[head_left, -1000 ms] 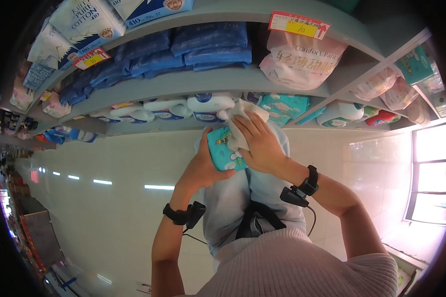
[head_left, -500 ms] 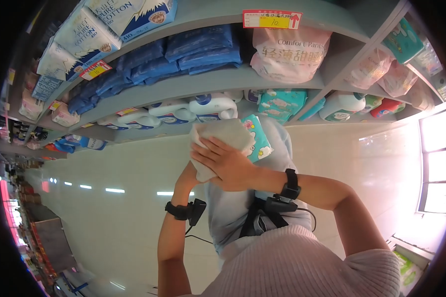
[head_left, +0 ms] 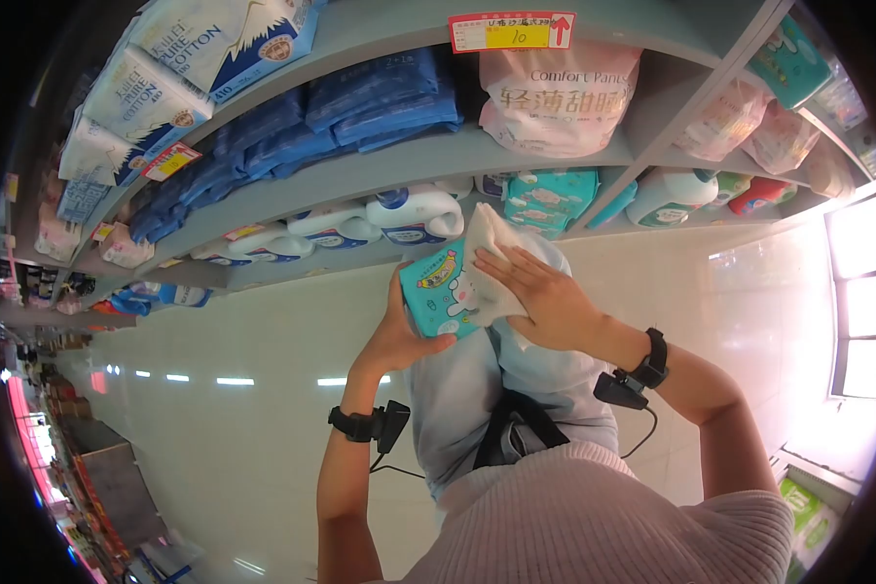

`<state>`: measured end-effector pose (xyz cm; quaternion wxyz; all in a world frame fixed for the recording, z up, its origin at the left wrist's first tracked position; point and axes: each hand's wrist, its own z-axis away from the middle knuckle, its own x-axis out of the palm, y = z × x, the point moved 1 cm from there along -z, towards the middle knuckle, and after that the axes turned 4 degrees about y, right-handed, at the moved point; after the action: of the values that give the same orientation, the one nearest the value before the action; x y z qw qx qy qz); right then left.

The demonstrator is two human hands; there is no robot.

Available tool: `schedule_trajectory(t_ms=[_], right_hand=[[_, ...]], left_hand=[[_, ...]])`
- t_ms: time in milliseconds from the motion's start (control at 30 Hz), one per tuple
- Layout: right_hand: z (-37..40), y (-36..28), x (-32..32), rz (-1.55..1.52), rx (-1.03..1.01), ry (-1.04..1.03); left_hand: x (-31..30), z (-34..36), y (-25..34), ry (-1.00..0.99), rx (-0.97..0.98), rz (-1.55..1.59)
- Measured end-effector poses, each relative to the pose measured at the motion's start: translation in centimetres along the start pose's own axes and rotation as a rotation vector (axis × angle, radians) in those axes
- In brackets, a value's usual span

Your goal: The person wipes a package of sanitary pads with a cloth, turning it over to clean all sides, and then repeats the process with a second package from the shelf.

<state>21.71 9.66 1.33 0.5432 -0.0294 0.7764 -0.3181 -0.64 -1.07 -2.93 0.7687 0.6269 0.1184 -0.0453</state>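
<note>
A teal package [head_left: 440,290] with a cartoon print is held at its left side by my left hand [head_left: 399,331], with the thumb across its lower edge. A pale cloth [head_left: 493,268] lies over the right part of the package. On the cloth rests my right hand [head_left: 545,297], its fingers stretched out toward the left and pressing the cloth against the package. The package's right end is hidden beneath the cloth.
Shelves [head_left: 545,24] run across the top, with blue packs [head_left: 375,92], a pink Comfort Pants bag [head_left: 560,102], white bottles [head_left: 414,214] and teal packs [head_left: 552,200]. A pale floor [head_left: 234,331] spreads below; windows [head_left: 861,297] stand at right.
My right hand and the cloth have moved right across the package, uncovering its left part. My left hand's fingers and thumb now show at the package's side. The view has shifted slightly.
</note>
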Motion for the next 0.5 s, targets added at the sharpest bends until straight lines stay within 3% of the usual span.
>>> schedule_trajectory(t_ms=[367, 433, 500], right_hand=[[-6.3, 3.7, 1.9, -0.156, 0.256, 0.126], [-7.5, 3.1, 1.2, -0.255, 0.461, -0.017], [-8.1, 2.7, 1.3, -0.2, 0.461, -0.05]], left_hand=[[0.1, -0.2, 0.0, -0.05, -0.024, 0.151], [0.2, -0.1, 0.0, -0.057, -0.005, 0.186], [0.5, 0.1, -0.3, -0.055, 0.013, 0.232]])
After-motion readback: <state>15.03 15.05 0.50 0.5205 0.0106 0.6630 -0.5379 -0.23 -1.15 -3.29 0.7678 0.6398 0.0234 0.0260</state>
